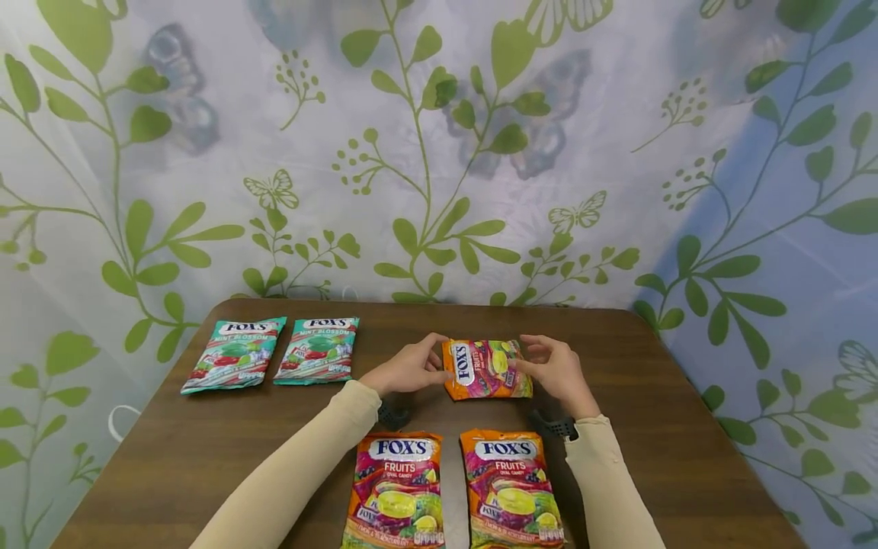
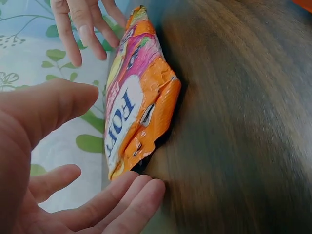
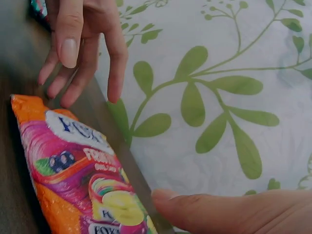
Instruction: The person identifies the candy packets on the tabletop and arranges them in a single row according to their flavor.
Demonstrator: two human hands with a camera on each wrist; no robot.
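Observation:
An orange bag of Fox's Fruits candy (image 1: 488, 374) lies sideways on the table between the two hands, its printed face up and its logo toward the left. My left hand (image 1: 411, 367) is at the logo end. In the left wrist view its thumb (image 2: 63, 105) stands apart from the bag, while the fingertips (image 2: 152, 192) come right at the lower corner. Over the opposite end hovers my right hand (image 1: 559, 374), its thumb overlapping the bag in the head view. The right wrist view shows that thumb (image 3: 214, 209) spread away from the bag. Neither hand grips it.
Two more Fox's Fruits bags lie upright in front, one left (image 1: 399, 496) and one right (image 1: 514, 492), between the forearms. Two teal Mint Blossom bags, one outer (image 1: 235, 354) and one inner (image 1: 318, 351), lie at the back left. A leaf-patterned curtain (image 1: 439, 152) hangs behind the brown table (image 1: 274, 427).

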